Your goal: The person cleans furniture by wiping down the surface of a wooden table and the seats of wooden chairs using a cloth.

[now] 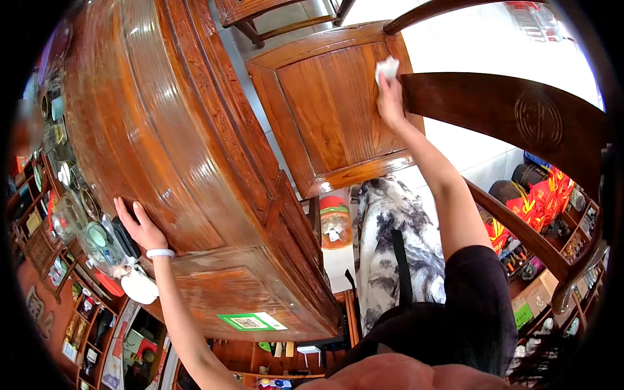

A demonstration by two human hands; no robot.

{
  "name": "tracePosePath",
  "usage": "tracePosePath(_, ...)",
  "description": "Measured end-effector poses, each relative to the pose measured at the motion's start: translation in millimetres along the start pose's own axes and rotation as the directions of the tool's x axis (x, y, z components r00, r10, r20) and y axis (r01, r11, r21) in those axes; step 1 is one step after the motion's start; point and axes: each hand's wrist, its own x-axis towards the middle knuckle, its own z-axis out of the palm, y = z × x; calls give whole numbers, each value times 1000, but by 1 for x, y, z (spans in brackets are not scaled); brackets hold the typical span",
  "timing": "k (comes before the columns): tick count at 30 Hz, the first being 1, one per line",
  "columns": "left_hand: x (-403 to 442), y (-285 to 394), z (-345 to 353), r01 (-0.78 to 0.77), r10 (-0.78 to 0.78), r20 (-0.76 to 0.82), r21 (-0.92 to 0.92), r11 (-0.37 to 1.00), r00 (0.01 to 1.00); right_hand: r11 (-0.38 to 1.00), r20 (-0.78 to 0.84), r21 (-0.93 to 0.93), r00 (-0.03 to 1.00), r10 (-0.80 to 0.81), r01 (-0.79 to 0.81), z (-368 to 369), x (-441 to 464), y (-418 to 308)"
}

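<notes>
White cloth (387, 67), bin (333, 203) with scraps (335, 229)

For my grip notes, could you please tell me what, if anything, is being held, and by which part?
The right hand holds a crumpled white wipe by its near end; the left hand rests on the tabletop, holding nothing visible.

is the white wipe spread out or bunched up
Bunched up: the white wipe is a small wad held in the right hand.
</notes>
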Motion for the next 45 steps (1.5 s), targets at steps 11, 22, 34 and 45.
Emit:
tracePosePath(11,-1,-3,0,20,-20,-11,-15,1000,1000,981,57,-195,998,12,-1,-2,-161,51)
tracePosePath(22,0,1,2,14,-15,-37,-27,1000,999,941,-251,164,910,330,-297,5,-134,29)
tracePosePath(34,1,0,2,23,-24,-40,-26,999,999,952,88,-187,961,264,-244,-75,-119,16)
tracePosePath(45,0,4,2,15,-16,-46,-20,1000,999,737,-142,-604,951,276,-304,-38,-120,60)
